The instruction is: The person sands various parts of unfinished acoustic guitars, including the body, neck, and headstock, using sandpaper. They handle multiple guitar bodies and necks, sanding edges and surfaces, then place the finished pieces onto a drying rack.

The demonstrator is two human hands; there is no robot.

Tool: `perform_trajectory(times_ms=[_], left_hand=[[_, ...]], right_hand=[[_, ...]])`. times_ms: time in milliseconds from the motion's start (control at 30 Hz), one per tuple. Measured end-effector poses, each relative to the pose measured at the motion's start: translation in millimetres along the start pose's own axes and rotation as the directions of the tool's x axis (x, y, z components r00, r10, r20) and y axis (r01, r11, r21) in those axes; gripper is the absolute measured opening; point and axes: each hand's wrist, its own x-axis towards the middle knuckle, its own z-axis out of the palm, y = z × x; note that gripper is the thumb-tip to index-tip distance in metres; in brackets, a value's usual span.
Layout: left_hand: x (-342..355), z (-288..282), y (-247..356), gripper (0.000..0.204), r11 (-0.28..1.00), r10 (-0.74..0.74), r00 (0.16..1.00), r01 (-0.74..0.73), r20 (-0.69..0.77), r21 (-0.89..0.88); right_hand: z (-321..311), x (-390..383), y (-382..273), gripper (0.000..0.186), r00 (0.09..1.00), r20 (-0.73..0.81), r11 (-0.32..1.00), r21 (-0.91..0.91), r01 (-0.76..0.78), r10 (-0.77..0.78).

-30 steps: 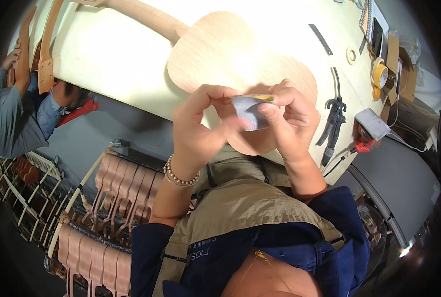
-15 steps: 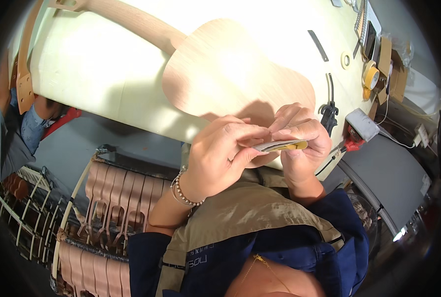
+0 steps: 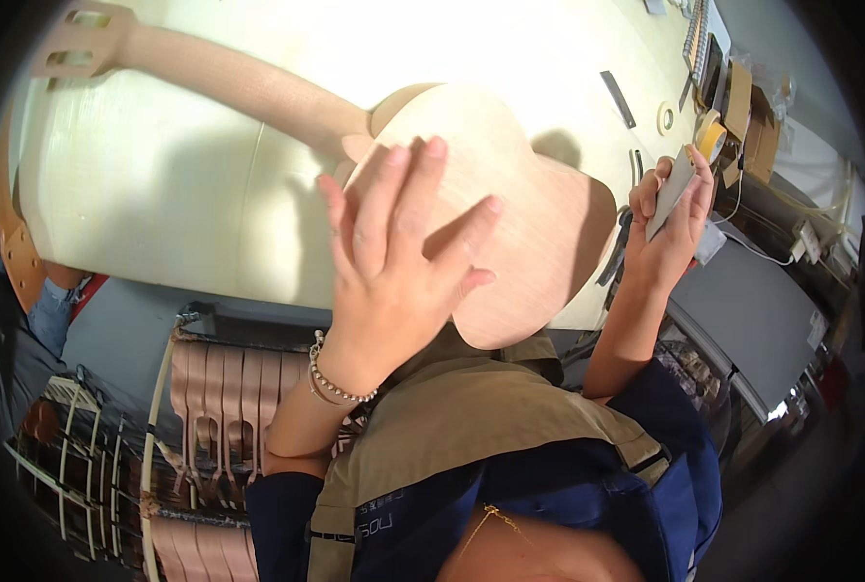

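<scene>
My left hand (image 3: 393, 252) lies with fingers spread over the near left part of a small unfinished wooden guitar body (image 3: 539, 223), apparently touching it. Its pale neck (image 3: 238, 78) stretches to the upper left and ends in a slotted headstock (image 3: 88, 44). The body's near edge overhangs the table edge toward me. Off to the right, beyond the body, my right hand (image 3: 665, 223) is raised and closed on a folded grey piece of sandpaper (image 3: 673, 192).
On the table (image 3: 180, 213), a dark flat strip (image 3: 618, 99) and tape rolls (image 3: 711, 138) lie at the right. A rack of wooden necks (image 3: 228, 378) stands below left. Another person's leg (image 3: 52, 315) shows at far left. A grey case-like surface (image 3: 767, 310) is at right.
My hands have parted: the left went onto the guitar body, the right moved right with the folded sandpaper. The guitar body has shifted toward me and looks tilted.
</scene>
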Motion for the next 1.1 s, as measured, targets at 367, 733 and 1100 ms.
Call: perform_trajectory(times_ms=[367, 733, 1100], left_hand=[[30, -4, -4, 0.060, 0.917, -0.162, 0.980, 0.106, 0.117, 0.383], [25, 38, 67, 0.056, 0.941, -0.107, 0.982, 0.050, 0.154, 0.335], [62, 20, -22, 0.048, 0.919, 0.002, 0.999, 0.019, -0.052, 0.394]], right_hand=[[-29, 1, 4, 0.040, 0.992, -0.108, 0.998, 0.021, -0.064, 0.066], [-73, -12, 23, 0.032, 0.998, -0.033, 0.991, -0.120, 0.051, -0.055], [-52, -5, 38, 0.038, 0.469, 0.725, 0.145, -0.464, 0.874, -0.504]])
